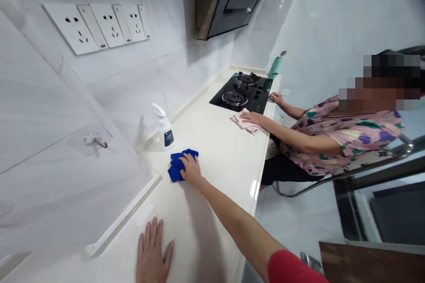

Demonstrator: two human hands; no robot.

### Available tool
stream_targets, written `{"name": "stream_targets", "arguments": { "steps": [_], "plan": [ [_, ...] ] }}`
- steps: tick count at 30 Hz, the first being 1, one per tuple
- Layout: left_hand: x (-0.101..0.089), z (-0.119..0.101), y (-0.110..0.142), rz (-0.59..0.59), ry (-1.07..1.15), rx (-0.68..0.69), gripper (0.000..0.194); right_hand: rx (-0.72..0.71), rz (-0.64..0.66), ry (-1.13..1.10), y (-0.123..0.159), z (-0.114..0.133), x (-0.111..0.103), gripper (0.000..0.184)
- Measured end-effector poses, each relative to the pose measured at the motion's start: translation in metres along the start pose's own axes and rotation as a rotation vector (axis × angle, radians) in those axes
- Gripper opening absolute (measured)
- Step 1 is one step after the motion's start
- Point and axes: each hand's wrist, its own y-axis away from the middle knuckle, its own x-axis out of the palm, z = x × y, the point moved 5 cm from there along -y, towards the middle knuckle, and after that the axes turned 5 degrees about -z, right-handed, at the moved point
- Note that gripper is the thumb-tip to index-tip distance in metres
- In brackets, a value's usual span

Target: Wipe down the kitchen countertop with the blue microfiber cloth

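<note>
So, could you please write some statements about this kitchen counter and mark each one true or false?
The right hand rests on a blue cloth. True.

The left hand holds the white spray bottle. False: it lies flat on the white counter, apart from the bottle.

The gas hob has a white top. False: its top is black.

The seated person's hand rests on a pink cloth. True.
</note>
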Motion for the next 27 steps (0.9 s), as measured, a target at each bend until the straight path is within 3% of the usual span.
{"name": "stream_targets", "arguments": {
  "steps": [4, 9, 12, 17, 23, 27],
  "plan": [
    [-0.004, 0.000, -0.001, 0.066, -0.004, -0.017, 0.070, -0.153, 0.101, -0.026, -0.007, 0.038, 0.023, 0.060],
    [0.003, 0.007, 0.002, 0.079, 0.023, -0.044, 0.064, -0.240, 0.110, -0.082, 0.014, 0.037, 0.015, 0.056],
    [0.010, 0.012, 0.001, 0.060, 0.052, -0.060, 0.062, -0.255, 0.077, -0.106, 0.049, 0.029, 0.001, 0.058],
    [0.012, 0.014, -0.006, 0.152, 0.071, -0.094, 0.065, -0.201, 0.029, -0.098, 0.125, 0.026, -0.023, 0.064],
    [0.008, 0.013, -0.013, 0.167, 0.113, -0.131, 0.069, -0.178, 0.109, -0.070, 0.208, 0.028, -0.055, 0.068],
    [0.003, 0.012, -0.014, 0.175, 0.175, -0.164, 0.068, -0.179, 0.135, -0.115, 0.243, 0.017, -0.071, 0.067]
  ]
}}
